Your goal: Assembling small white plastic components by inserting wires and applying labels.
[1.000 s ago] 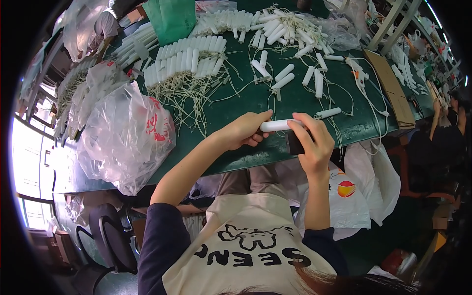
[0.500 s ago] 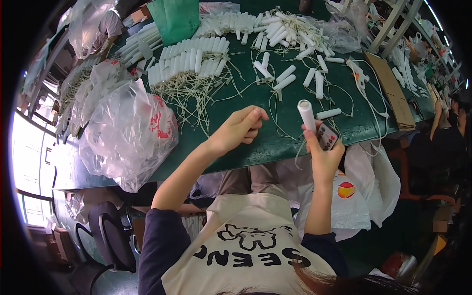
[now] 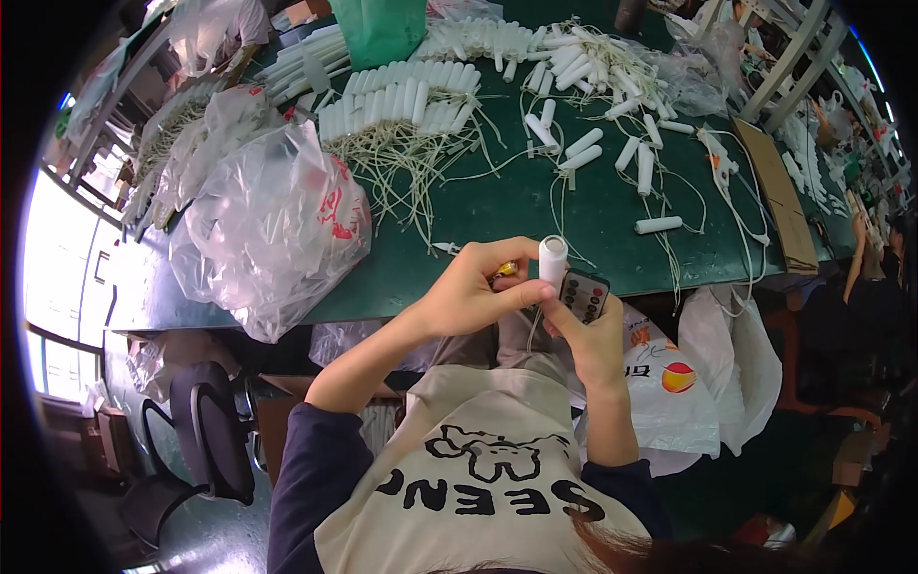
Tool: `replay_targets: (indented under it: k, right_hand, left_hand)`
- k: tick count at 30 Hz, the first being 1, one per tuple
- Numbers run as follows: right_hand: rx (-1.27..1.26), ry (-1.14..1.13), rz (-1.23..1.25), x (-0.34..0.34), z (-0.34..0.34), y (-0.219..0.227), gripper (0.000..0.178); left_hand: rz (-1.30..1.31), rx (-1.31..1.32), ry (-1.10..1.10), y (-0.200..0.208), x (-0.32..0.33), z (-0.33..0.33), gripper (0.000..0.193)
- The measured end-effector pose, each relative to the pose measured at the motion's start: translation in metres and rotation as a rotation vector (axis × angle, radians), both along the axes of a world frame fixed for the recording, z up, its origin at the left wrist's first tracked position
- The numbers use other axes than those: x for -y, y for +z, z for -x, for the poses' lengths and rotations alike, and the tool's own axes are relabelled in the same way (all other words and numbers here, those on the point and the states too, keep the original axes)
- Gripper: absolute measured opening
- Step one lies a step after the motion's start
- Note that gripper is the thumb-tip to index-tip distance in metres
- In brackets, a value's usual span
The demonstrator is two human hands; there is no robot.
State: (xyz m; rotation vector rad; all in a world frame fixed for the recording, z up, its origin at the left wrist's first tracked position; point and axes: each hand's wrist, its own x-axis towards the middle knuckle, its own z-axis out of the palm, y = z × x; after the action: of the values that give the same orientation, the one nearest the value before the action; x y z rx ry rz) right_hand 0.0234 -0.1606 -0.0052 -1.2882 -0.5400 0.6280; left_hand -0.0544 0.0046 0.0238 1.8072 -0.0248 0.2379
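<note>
Mid-frame, the right hand (image 3: 595, 344) has its fingers clamped on an upright glossy white plastic tube (image 3: 552, 273) and a flat dark-grey remote (image 3: 584, 296), presumably freeing the left hand (image 3: 473, 295), whose fingers curl round a small yellow piece (image 3: 505, 273). Upper left of centre, corded white tubes (image 3: 400, 101) line the green desk (image 3: 612, 234), perhaps against tangling.

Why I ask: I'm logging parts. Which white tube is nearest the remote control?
The held tube between left hand and right hand, directly beside the remote control; the loose white tubes lie on the green table, farther away.
</note>
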Motion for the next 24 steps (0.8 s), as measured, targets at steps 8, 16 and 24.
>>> replay_targets:
  k: [8,16,24]
  right_hand:
    - [0.087,-0.212,-0.126,0.001,-0.002,-0.009,0.021]
    - [0.066,-0.268,-0.066,0.014,-0.019,-0.023,0.017]
    - [0.098,-0.205,-0.059,0.001,-0.018,-0.018,0.018]
  left_hand:
    - [0.238,0.046,0.095,-0.011,-0.021,0.062,0.045]
    - [-0.076,0.436,0.742,0.004,-0.059,0.177,0.04]
    - [-0.254,0.959,0.999,0.106,-0.115,0.2,0.033]
